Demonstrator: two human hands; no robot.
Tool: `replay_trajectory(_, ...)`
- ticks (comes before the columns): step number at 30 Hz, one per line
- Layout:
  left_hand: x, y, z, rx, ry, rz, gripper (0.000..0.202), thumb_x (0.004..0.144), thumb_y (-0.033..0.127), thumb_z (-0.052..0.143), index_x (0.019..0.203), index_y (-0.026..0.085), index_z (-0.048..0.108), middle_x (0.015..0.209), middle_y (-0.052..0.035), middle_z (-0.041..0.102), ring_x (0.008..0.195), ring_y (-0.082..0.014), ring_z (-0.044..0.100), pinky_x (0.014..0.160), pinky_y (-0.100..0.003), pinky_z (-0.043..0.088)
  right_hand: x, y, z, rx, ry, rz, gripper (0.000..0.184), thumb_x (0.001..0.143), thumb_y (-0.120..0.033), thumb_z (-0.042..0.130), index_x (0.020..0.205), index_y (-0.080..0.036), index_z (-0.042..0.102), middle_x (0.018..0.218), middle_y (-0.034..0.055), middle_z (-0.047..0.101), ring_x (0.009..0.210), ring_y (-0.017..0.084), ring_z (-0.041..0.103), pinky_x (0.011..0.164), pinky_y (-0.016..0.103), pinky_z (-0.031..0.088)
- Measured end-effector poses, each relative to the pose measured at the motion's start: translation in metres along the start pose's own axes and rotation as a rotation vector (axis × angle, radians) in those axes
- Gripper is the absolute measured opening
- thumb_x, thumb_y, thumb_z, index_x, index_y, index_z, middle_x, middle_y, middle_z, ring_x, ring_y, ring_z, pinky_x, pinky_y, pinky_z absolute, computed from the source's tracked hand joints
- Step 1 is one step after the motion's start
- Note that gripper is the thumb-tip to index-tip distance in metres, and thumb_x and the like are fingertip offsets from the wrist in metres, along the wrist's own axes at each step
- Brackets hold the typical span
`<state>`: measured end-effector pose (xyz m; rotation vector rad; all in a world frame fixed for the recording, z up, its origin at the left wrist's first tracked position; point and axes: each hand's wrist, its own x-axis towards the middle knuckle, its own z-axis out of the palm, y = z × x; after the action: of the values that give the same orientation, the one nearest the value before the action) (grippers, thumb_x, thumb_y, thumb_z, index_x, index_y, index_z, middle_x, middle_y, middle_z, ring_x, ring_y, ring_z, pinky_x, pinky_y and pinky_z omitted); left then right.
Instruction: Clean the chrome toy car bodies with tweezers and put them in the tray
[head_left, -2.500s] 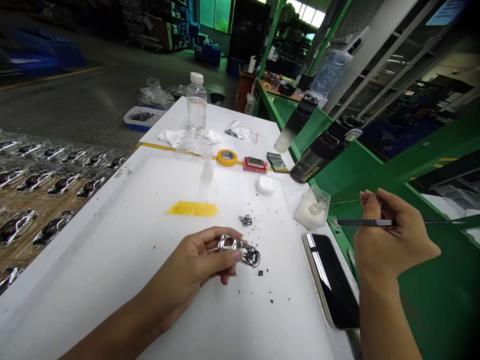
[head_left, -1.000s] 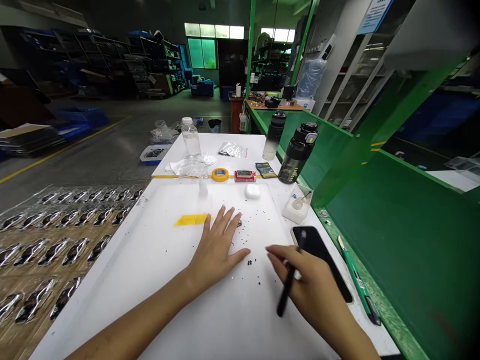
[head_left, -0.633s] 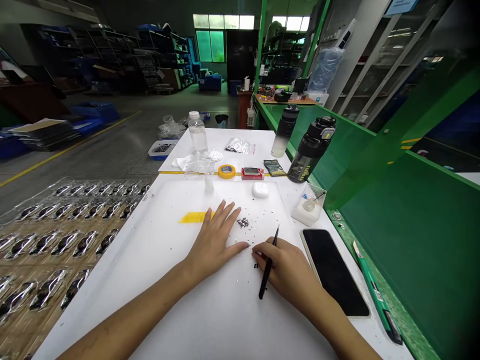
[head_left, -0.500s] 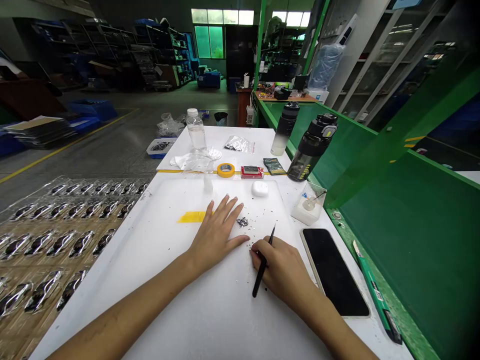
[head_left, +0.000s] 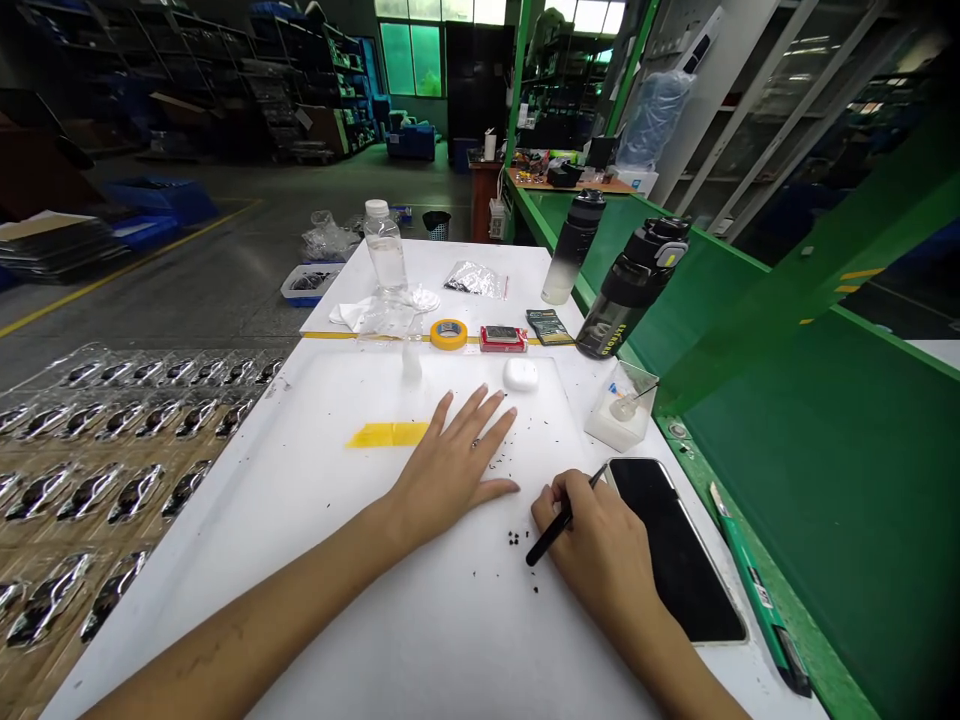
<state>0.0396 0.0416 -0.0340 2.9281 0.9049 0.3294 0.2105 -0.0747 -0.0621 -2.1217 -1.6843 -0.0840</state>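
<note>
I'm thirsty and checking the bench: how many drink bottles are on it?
3. Clear bottle far back on the left; frosted bottle and dark bottle side by side by the green wall on the right. None looks hidden.

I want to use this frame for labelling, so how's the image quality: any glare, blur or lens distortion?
Head view: the white table is evenly lit, soft shadows under the left hand and the right hand holding a black tool, all sharp; the far windows are bright; the wide lens tilts the green partition and darkens the corners; the phone screen shows little glare.
</note>
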Motion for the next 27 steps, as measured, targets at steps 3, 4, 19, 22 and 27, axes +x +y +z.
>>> replay_trajectory(3,0.012,-0.008,0.001,0.013,0.022,-0.049,0.07,0.098,0.05,0.055,0.153,0.01,0.038,0.165,-0.02,0.03,0.156,-0.0338,0.018,0.125,-0.06,0.011,0.0,-0.004,0.001,-0.013,0.001,-0.014,0.021,0.093,-0.031,0.054,0.078,-0.018,0.059,0.067,-0.0012,0.049,0.059,0.014,0.048,0.056,0.026,0.032)
replay_trajectory(4,0.013,-0.008,0.0,0.014,0.026,-0.059,0.068,0.099,0.049,0.053,0.153,0.01,0.037,0.165,-0.0203,0.03,0.156,-0.0338,0.018,0.125,-0.06,0.012,0.001,-0.004,0.0,-0.008,0.0,-0.014,0.02,0.093,-0.031,0.055,0.078,-0.018,0.059,0.067,-0.0018,0.049,0.059,0.014,0.047,0.056,0.025,0.033)
replay_trajectory(19,0.018,0.009,0.003,-0.086,0.115,-0.068,0.056,0.101,0.036,0.054,0.148,0.006,0.045,0.16,-0.024,0.038,0.153,-0.0375,0.025,0.123,-0.065,0.017,0.006,-0.002,-0.008,0.302,0.041,0.108,0.028,0.097,-0.038,0.062,0.08,-0.017,0.059,0.069,-0.004,0.057,0.061,0.011,0.054,0.062,0.027,0.046)
replay_trajectory(22,0.0,0.018,-0.005,-0.152,0.16,-0.023,0.041,0.106,0.024,0.041,0.143,0.011,0.052,0.155,-0.017,0.049,0.149,-0.0288,0.038,0.123,-0.057,0.027,0.008,-0.001,-0.01,0.388,0.086,0.16,0.033,0.1,-0.041,0.059,0.077,-0.017,0.058,0.065,-0.0053,0.056,0.056,0.01,0.053,0.058,0.025,0.045)
replay_trajectory(27,-0.054,0.031,-0.025,-0.268,0.199,0.0,0.02,0.103,0.023,0.051,0.098,0.018,0.07,0.114,-0.0072,0.076,0.112,-0.0196,0.07,0.112,-0.041,0.049,0.007,0.001,-0.01,0.469,0.136,0.21,0.048,0.102,-0.045,0.055,0.063,-0.018,0.047,0.054,-0.0082,0.04,0.049,0.008,0.04,0.052,0.023,0.035)
